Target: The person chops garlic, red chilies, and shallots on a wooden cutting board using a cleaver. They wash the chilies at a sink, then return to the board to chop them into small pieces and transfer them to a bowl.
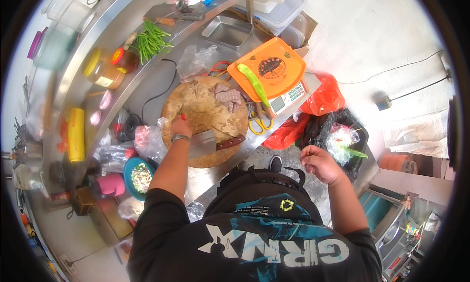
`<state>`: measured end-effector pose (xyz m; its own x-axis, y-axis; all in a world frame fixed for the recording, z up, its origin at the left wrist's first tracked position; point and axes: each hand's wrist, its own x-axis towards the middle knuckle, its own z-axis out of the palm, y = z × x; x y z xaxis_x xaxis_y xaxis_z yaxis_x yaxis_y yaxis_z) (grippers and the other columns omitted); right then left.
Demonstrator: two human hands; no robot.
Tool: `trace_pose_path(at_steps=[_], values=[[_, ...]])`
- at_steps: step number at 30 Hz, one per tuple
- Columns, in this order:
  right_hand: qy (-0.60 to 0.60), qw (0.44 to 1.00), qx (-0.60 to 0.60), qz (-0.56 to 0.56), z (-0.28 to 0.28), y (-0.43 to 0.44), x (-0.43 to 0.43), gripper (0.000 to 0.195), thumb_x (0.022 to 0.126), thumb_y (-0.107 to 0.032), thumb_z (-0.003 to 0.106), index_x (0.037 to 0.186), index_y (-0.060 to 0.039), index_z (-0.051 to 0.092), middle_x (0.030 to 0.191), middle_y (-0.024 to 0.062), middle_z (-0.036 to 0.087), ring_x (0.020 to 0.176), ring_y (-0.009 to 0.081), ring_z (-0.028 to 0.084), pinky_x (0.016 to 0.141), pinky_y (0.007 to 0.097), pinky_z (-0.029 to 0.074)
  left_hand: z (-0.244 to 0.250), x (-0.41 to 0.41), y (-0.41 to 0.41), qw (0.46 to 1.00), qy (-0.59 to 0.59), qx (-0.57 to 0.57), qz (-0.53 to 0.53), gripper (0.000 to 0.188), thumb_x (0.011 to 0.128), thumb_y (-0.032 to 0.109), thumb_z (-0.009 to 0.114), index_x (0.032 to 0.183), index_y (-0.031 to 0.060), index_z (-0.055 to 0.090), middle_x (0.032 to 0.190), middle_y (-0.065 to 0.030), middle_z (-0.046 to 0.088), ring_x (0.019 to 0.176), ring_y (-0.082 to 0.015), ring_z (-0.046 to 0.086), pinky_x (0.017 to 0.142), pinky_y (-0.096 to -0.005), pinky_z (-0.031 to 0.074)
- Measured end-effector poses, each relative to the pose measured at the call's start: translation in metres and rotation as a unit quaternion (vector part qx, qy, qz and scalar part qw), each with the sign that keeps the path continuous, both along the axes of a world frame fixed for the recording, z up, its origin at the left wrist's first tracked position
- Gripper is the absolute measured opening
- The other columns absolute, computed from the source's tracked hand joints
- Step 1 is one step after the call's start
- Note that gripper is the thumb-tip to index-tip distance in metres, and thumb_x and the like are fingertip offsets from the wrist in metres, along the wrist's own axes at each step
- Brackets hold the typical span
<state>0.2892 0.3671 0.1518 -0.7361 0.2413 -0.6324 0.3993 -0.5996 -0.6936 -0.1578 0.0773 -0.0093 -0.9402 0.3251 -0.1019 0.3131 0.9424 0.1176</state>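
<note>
My left hand is over the left side of a round wooden chopping board, with a small red piece at its fingertips. Just right of that wrist lies a cleaver on the board, its brown wooden handle pointing right. A crumpled striped cloth rests at the board's upper right. My right hand is off the table beside a black-lined waste bin, with thumb and fingers curled together. Whether it pinches something small is unclear. A green pepper lies across the orange tray of a digital scale.
Yellow-handled scissors lie right of the board. Red plastic bags hang by the table edge. To the left stand a teal bowl of chopped vegetables and a pink jug. Green stalks and jars occupy the shelf.
</note>
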Motion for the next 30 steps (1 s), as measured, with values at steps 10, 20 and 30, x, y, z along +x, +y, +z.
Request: trace_pose_path(at_steps=[10, 20, 30], values=[[-0.009, 0.995, 0.08, 0.061, 0.016, -0.009, -0.047, 0.026, 0.104, -0.028, 0.06, 0.106, -0.0039, 0.068, 0.087, 0.0031, 0.069, 0.061, 0.0071, 0.051, 0.056, 0.0246, 0.04, 0.148, 0.118, 0.048, 0.895, -0.121, 0.258, -0.344, 0.031, 0.084, 0.011, 0.071, 0.115, 0.005, 0.07, 0.102, -0.0115, 0.068, 0.086, -0.0348, 0.067, 0.076, -0.0421, 0.057], [0.022, 0.903, 0.194, 0.383, 0.061, -0.025, -0.114, 0.041, 0.107, -0.041, 0.056, 0.107, -0.0042, 0.074, 0.09, 0.0044, 0.075, 0.088, 0.0132, 0.065, 0.082, 0.0302, 0.05, 0.225, 0.187, 0.068, 0.743, 0.129, 0.192, -0.628, 0.023, 0.075, 0.019, 0.071, 0.097, 0.0113, 0.068, 0.082, -0.0002, 0.055, 0.074, -0.0192, 0.061, 0.057, -0.0329, 0.049], [0.035, 0.899, 0.076, 0.43, 0.07, -0.037, -0.108, 0.036, 0.108, -0.034, 0.058, 0.101, -0.0024, 0.073, 0.085, 0.0029, 0.073, 0.07, 0.0081, 0.058, 0.064, 0.0255, 0.046, 0.228, 0.205, 0.045, 0.747, 0.112, 0.22, -0.617, 0.025, 0.075, 0.02, 0.07, 0.099, 0.0127, 0.067, 0.087, 0.0019, 0.057, 0.074, -0.0183, 0.056, 0.059, -0.03, 0.048]])
